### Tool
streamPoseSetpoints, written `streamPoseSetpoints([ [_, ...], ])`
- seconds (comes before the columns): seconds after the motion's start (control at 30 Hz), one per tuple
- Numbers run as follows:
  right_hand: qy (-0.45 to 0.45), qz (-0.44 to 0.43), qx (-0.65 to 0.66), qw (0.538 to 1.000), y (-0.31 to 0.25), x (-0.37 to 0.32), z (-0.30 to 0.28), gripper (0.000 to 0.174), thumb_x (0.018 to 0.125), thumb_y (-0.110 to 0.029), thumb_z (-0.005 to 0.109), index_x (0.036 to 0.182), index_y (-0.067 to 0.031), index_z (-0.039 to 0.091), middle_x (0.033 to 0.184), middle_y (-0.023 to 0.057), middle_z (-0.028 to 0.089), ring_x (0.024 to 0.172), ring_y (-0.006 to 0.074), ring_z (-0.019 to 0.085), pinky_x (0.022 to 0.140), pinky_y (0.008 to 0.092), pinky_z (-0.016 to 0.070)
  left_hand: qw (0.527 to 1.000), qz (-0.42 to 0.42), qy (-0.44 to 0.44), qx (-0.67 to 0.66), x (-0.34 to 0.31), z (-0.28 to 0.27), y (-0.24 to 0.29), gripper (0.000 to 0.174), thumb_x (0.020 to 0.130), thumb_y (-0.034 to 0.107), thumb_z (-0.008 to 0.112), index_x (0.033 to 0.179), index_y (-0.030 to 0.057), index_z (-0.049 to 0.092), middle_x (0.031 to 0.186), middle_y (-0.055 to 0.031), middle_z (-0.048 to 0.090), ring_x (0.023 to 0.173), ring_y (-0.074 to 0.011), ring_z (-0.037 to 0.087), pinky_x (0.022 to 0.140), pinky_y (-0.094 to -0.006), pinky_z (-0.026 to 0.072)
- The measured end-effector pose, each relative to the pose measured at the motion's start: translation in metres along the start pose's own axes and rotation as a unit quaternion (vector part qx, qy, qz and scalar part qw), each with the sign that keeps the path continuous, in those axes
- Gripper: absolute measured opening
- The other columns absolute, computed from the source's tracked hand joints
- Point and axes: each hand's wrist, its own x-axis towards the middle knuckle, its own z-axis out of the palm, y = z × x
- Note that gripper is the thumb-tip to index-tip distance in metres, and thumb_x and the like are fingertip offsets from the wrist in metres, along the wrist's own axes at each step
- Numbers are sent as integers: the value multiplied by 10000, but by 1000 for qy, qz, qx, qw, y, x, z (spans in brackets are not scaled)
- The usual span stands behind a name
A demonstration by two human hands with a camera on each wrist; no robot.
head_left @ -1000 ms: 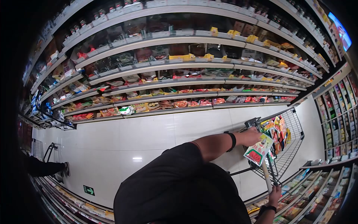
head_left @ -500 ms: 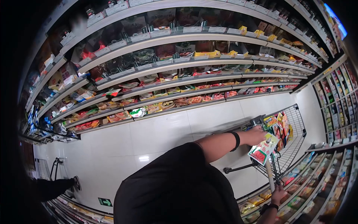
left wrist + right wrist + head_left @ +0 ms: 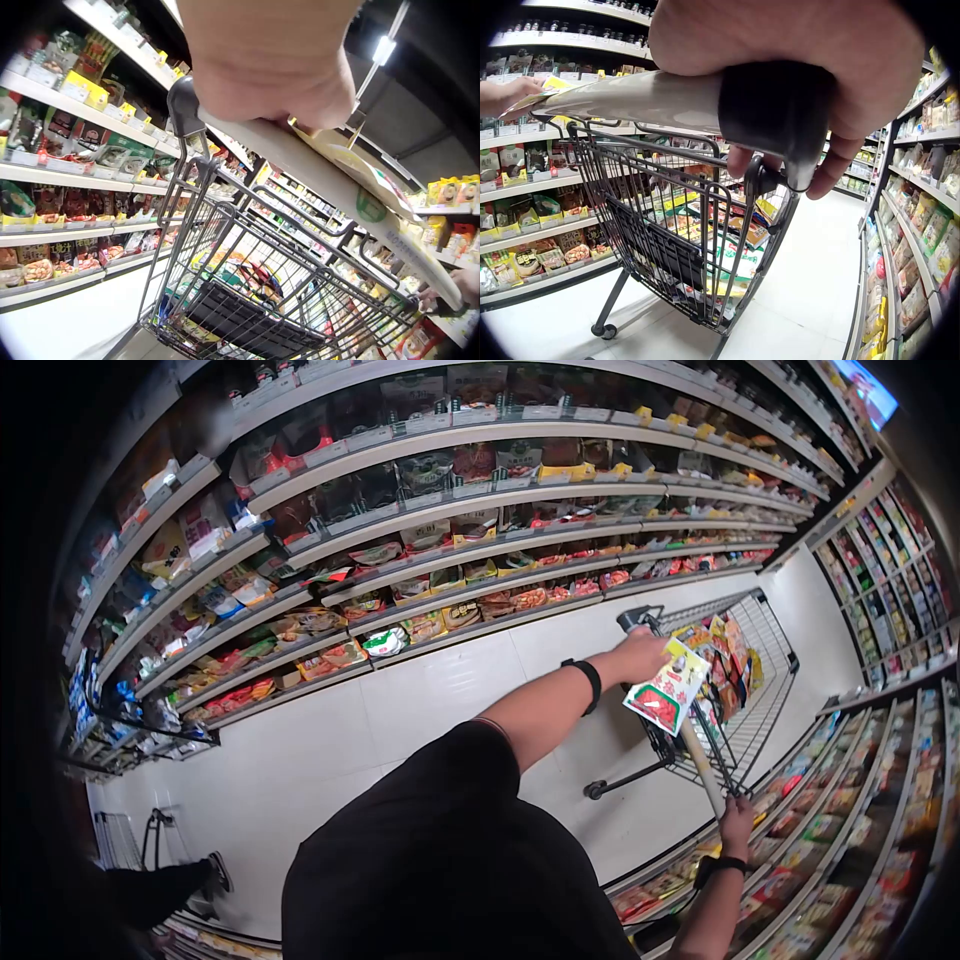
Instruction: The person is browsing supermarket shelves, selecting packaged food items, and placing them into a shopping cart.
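Beside the cart's handlebar [image 3: 700,760], my left hand [image 3: 641,656] holds a white and yellow packet [image 3: 668,688] with a red and green picture. In the left wrist view the left hand [image 3: 270,60] lies over the handlebar [image 3: 300,161], the packet [image 3: 367,169] hanging beside it; some fingertips are hidden. My right hand [image 3: 737,825] grips the handlebar's other end. Its fingers curl round the black end piece [image 3: 769,112] in the right wrist view. Colourful packets [image 3: 725,650] lie inside the wire cart [image 3: 770,700].
Long shelves of packaged food [image 3: 480,565] run along the far side. More shelves [image 3: 850,810] stand close by the right arm. Another person's dark-clothed leg [image 3: 165,890] and part of a second cart [image 3: 118,840] show at lower left. A lit screen [image 3: 865,390] is at upper right.
The cart, both hands and the held packet now appear further left and higher in the head view, which has shifted across the shelves. Both hands keep their holds.
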Motion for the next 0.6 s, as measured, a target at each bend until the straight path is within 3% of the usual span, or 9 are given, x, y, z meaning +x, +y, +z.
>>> streamPoseSetpoints([
  [0.07, 28, -28, -10, 999, -45, -33, -3, 252, 876, -191, 647, 818, 53, 658, 984, 224, 648, 842, 327, 635, 766, 373, 489, 1000, 4, 3, -7, -28, -14, 8, 247, 969, 273, 484, 972, 46, 581, 862, -196, 642, 884, -376, 594, 955, -460, 367],
  [0.17, 55, -33, -17, 998, -30, -70, 12, 264, 860, -208, 664, 815, 51, 674, 1036, 233, 649, 968, 367, 624, 852, 403, 478, 1000, -2, -3, -18, -72, -27, 12, 241, 973, 273, 480, 983, 53, 579, 868, -191, 641, 887, -374, 592, 957, -450, 370],
  [0.2, 22, 14, -8, 1000, -54, -87, 6, 263, 852, -220, 673, 821, 40, 689, 1110, 255, 644, 1080, 399, 581, 958, 423, 433, 1000, 0, -5, -24, -87, -35, 17, 248, 976, 275, 483, 983, 44, 575, 865, -193, 634, 900, -377, 581, 960, -449, 370],
  [0.33, 29, 32, -36, 998, -48, -140, 26, 256, 857, -240, 672, 856, 13, 709, 1259, 296, 577, 1202, 435, 515, 1055, 443, 369, 999, -4, -28, -44, -144, -64, 29, 272, 975, 286, 489, 971, 26, 569, 860, -208, 624, 914, -394, 558, 969, -467, 355],
  [0.43, 16, 33, -29, 999, -62, -171, 33, 258, 863, -243, 667, 880, 11, 708, 1260, 292, 576, 1215, 433, 509, 1053, 440, 371, 999, 31, 7, -18, -176, -83, 30, 263, 976, 272, 476, 916, 28, 556, 800, -192, 640, 806, -372, 603, 951, -463, 365],
  [0.5, 13, 47, -42, 998, -78, -194, 40, 263, 855, -231, 662, 891, 28, 695, 1251, 273, 590, 1186, 415, 536, 1026, 426, 401, 998, -1, -54, -45, -193, -103, 33, 282, 971, 291, 496, 939, 22, 571, 867, -217, 615, 921, -396, 546, 945, -481, 356],
  [0.6, 19, 77, 7, 997, -70, -222, 57, 261, 843, -212, 663, 891, 44, 685, 1217, 256, 613, 1126, 393, 577, 968, 418, 444, 996, 28, -79, -24, -219, -114, 20, 331, 982, 305, 467, 919, -6, 560, 914, -233, 608, 946, -403, 542, 930, -487, 376],
])
